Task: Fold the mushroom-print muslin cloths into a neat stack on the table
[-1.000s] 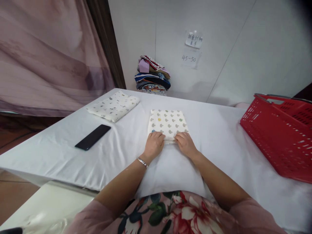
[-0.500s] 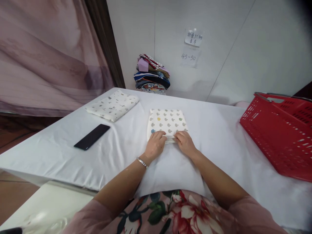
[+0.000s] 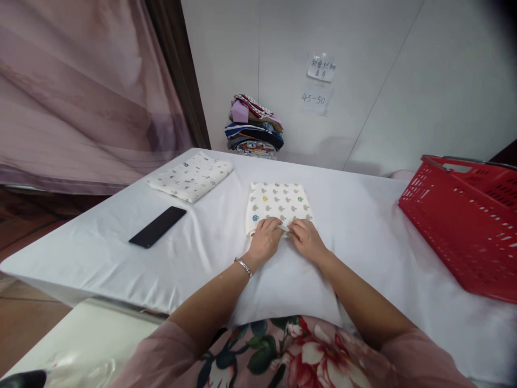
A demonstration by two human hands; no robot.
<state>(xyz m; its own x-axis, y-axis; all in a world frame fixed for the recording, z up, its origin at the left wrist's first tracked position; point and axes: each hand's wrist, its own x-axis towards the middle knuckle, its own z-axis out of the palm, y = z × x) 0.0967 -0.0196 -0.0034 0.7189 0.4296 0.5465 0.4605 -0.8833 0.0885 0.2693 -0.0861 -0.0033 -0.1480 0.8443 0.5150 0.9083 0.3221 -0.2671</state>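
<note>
A white folded cloth [image 3: 278, 202] with grey, yellow, green and blue prints lies flat in front of me. My left hand [image 3: 265, 237], a silver bracelet at its wrist, grips the near edge with bent fingers. Close beside it, my right hand [image 3: 307, 238] pinches the same edge, and the fingertips of both nearly meet. Between them the layers are bunched a little. The near corners are partly hidden under my hands.
Another folded white cloth [image 3: 191, 178] with small dark prints lies at the far left, with a black phone [image 3: 158, 227] nearer me. A red basket [image 3: 464, 226] stands at the right. Folded fabrics [image 3: 254, 129] are stacked beyond the table's [image 3: 355, 226] far edge, below paper signs [image 3: 321, 67].
My left hand has slid slightly right along the near edge, closer to my right hand. The layered edge between them is now pinched together. The view has shifted a little.
</note>
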